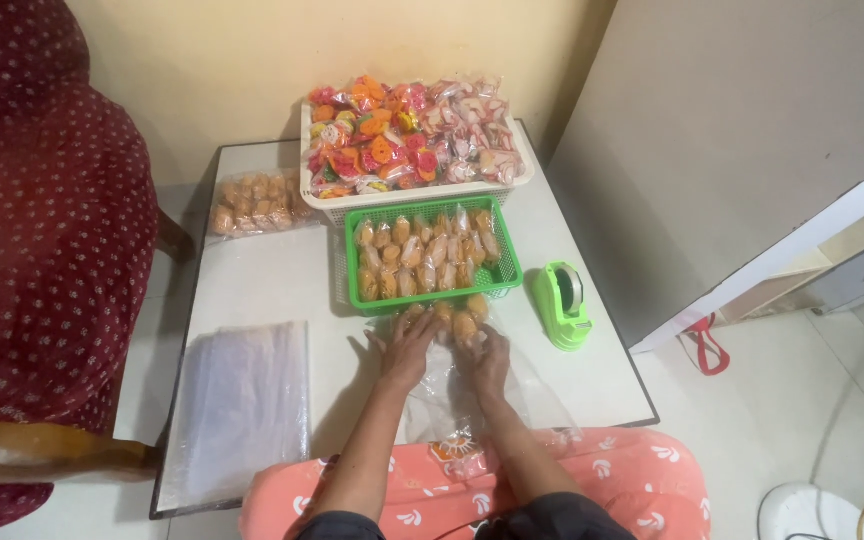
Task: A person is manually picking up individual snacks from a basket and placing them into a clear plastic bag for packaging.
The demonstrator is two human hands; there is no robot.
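Observation:
My left hand [405, 348] and my right hand [487, 357] lie side by side on a clear plastic bag [542, 395] spread on the white table [272, 280]. Their fingertips touch several small brown wrapped snacks [449, 320] at the bag's far end, just in front of a green basket [432, 296]. The green basket holds rows of the same wrapped brown snacks. Behind it stands a white basket [412, 188] heaped with colourful wrapped sweets.
A green tape dispenser [562, 303] stands right of the green basket. A stack of clear plastic bags [247, 395] lies at the table's left front. A filled bag of brown snacks [252, 203] rests at the back left. A maroon armchair [42, 250] stands to the left.

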